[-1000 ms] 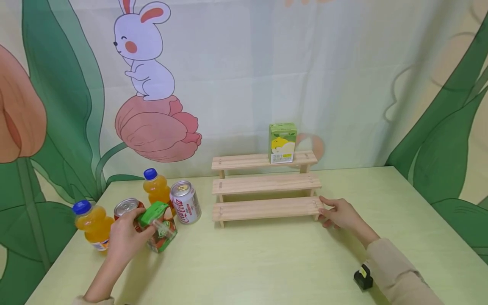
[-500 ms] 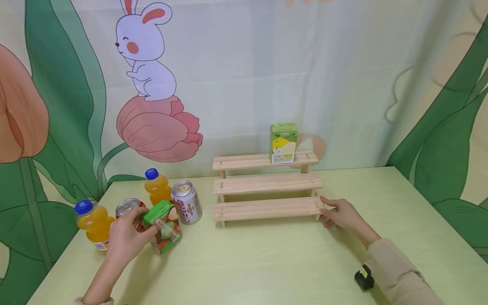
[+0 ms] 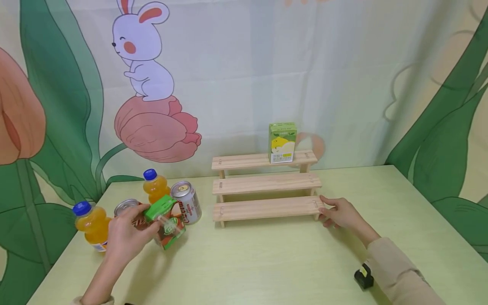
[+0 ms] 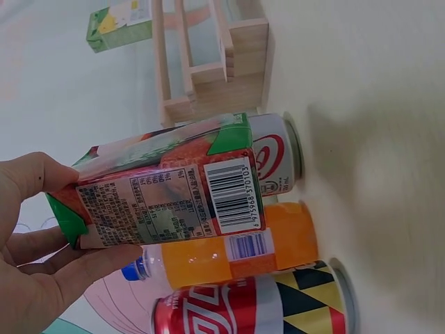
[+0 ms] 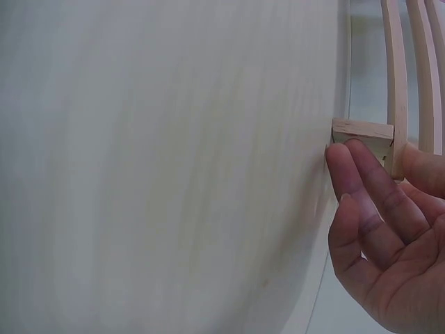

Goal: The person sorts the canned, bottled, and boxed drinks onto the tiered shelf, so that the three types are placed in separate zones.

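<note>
My left hand (image 3: 127,235) pinches a red and green juice box (image 3: 170,226) near its top, thumb on one side and fingers on the other. The box is tilted, and its barcode end (image 4: 233,195) is off the table in the left wrist view. Behind it stand a silver cola can (image 3: 187,197) and an orange drink bottle (image 3: 155,186). My right hand (image 3: 341,214) grips the right end of the lowest plank of a three-step wooden stand (image 3: 267,209). In the right wrist view the thumb is on the plank and the fingertips (image 5: 341,156) are at its leg.
A green juice carton (image 3: 282,146) stands on the top step, right of centre. A red can (image 3: 126,206) and another orange drink bottle (image 3: 93,226) stand at the left, partly behind my left hand. A small black object (image 3: 364,277) lies by the right sleeve.
The juice box has moved a little right and upward in my left hand, now overlapping the silver can more. My right hand keeps its place on the stand.
</note>
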A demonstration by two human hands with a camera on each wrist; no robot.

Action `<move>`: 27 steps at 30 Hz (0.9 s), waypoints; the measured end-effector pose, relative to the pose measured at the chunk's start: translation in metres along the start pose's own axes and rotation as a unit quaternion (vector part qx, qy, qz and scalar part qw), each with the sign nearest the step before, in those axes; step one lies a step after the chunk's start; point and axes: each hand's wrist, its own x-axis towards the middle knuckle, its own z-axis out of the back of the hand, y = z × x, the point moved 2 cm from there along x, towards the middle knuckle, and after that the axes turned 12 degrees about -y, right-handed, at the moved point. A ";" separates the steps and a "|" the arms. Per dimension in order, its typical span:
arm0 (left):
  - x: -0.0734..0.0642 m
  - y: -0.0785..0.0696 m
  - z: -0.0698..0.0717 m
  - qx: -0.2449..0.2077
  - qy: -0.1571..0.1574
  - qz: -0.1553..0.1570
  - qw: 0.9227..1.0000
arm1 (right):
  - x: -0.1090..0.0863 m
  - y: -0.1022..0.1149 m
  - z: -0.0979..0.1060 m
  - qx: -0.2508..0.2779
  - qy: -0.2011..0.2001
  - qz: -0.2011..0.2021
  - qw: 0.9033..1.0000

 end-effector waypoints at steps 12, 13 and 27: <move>0.011 -0.014 0.005 -0.007 -0.002 -0.010 1.000 | -0.001 0.001 0.001 0.000 0.003 0.004 1.000; 0.012 -0.015 0.005 -0.009 -0.003 -0.013 1.000 | -0.001 0.002 0.001 0.000 0.004 0.007 1.000; 0.021 -0.028 0.001 -0.071 -0.001 -0.018 0.997 | -0.001 0.002 0.000 -0.005 0.000 0.006 1.000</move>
